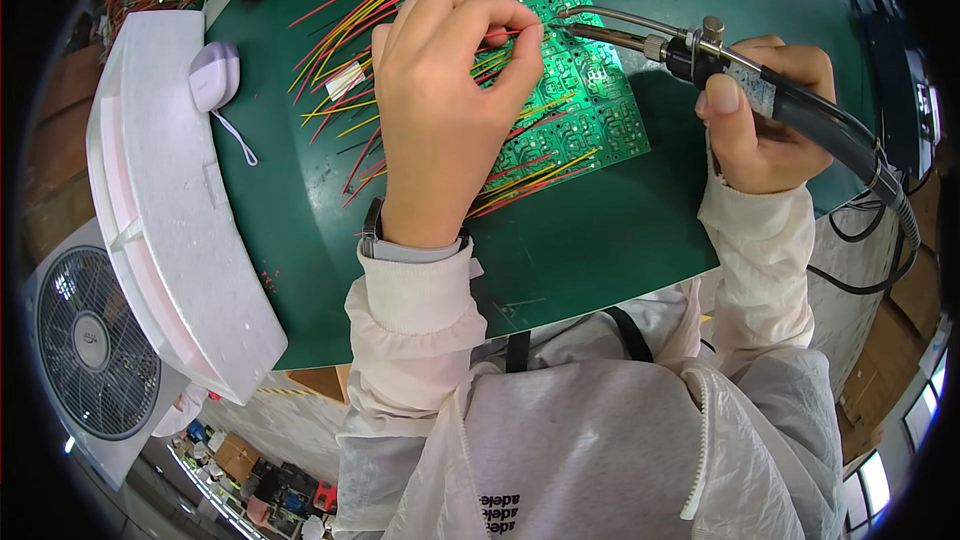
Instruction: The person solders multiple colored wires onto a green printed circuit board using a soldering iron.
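My left hand (445, 90) pinches a red wire (513, 32) between thumb and forefinger, over a green circuit board panel (612, 105). In my right hand (765, 115) is a soldering iron (690, 55) with a thin metal feed tube (630, 18) along its top. The iron's tip reaches the board right beside my left fingertips; whether it touches the wire end is too small to tell. Several red, yellow and black wires (345, 35) stick out from the panel to the left, some passing under my left hand.
A green mat (600, 230) covers the table. On the left stands a white foam box (190, 210), with a lilac pod-shaped gadget (215, 77) and strap against it. Beyond it is a box fan (95, 340). The iron's black cable (905, 225) hangs at the right.
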Available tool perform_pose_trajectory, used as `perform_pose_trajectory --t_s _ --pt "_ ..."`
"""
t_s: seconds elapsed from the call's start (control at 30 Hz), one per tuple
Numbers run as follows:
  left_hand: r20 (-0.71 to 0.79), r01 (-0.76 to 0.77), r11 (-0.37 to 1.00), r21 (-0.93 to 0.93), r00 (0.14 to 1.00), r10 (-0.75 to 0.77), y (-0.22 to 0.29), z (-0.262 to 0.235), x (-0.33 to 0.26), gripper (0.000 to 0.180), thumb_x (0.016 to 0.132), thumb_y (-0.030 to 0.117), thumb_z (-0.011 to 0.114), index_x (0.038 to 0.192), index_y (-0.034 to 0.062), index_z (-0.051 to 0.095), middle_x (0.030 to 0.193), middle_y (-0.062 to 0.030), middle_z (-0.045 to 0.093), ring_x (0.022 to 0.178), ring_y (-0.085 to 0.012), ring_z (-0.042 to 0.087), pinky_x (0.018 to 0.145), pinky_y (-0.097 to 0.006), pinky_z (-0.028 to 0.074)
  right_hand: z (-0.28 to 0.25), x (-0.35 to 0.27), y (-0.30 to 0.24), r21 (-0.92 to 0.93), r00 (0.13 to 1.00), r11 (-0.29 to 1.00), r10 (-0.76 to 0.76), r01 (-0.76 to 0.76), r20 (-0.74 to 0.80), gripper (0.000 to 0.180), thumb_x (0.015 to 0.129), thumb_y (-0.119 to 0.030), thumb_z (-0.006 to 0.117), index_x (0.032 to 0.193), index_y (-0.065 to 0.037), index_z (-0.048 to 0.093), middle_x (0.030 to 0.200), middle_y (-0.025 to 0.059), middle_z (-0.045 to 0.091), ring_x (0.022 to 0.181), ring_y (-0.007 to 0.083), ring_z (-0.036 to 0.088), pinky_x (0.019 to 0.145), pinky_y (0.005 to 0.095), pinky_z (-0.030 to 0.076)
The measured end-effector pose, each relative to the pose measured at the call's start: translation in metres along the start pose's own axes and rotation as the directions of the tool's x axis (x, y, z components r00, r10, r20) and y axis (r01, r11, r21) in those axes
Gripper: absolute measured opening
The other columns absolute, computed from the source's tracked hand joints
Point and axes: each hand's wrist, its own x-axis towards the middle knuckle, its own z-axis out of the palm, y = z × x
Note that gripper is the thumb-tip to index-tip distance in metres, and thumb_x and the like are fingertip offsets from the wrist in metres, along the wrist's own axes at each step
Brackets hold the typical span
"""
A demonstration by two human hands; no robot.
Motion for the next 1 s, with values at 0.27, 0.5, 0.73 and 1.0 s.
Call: perform_pose_trajectory --t_s 0.27,0.5,0.73,1.0 --pt "-0.005 -0.025 0.999 0.035 1.0 0.025 0.0013 -0.0009 0.0004 0.009 0.065 0.002 0.065 0.071 0.0051 0.059 0.066 -0.001 0.053 0.061 -0.0121 0.05 0.06 -0.025 0.038 -0.0007 0.0002 -0.0006 -0.01 1.0 1.0 -0.024 0.024 0.017 0.029 0.064 -0.003 0.068 0.08 0.006 0.046 0.066 0.0123 0.057 0.054 0.012 0.052 0.05 0.0211 0.042" --pt "-0.015 -0.03 0.999 0.039 0.999 0.031 0.0009 0.0003 0.0006 0.009 0.065 0.003 0.065 0.07 0.0055 0.058 0.065 -0.0003 0.052 0.061 -0.0119 0.05 0.061 -0.025 0.037 -0.001 0.0005 -0.0036 0.03 1.0 1.0 0.004 -0.004 -0.003 0.028 0.065 -0.002 0.067 0.081 0.006 0.044 0.067 0.0128 0.058 0.055 0.0121 0.051 0.05 0.0213 0.041" --pt "-0.033 -0.034 0.999 0.038 0.999 0.035 -0.0019 0.0025 -0.0011 0.011 0.062 0.005 0.065 0.067 0.0098 0.056 0.066 0.0023 0.05 0.064 -0.0125 0.05 0.06 -0.028 0.03 -0.0014 0.0005 -0.0035 0.009 1.0 1.0 0.002 -0.002 0.009 0.029 0.066 -0.004 0.068 0.081 0.005 0.044 0.067 0.0121 0.058 0.055 0.0121 0.052 0.051 0.0216 0.041" --pt "0.0 0.011 1.0 0.016 1.0 -0.011 -0.003 0.0006 0.0046 0.01 0.063 0.007 0.065 0.067 0.0094 0.056 0.066 0.0019 0.051 0.065 -0.0129 0.051 0.062 -0.029 0.03 -0.0042 0.0051 0.0046 -0.108 0.982 0.992 -0.081 0.063 -0.17 0.027 0.068 -0.006 0.068 0.083 0.003 0.047 0.067 0.0098 0.057 0.057 0.0114 0.052 0.055 0.0213 0.043"
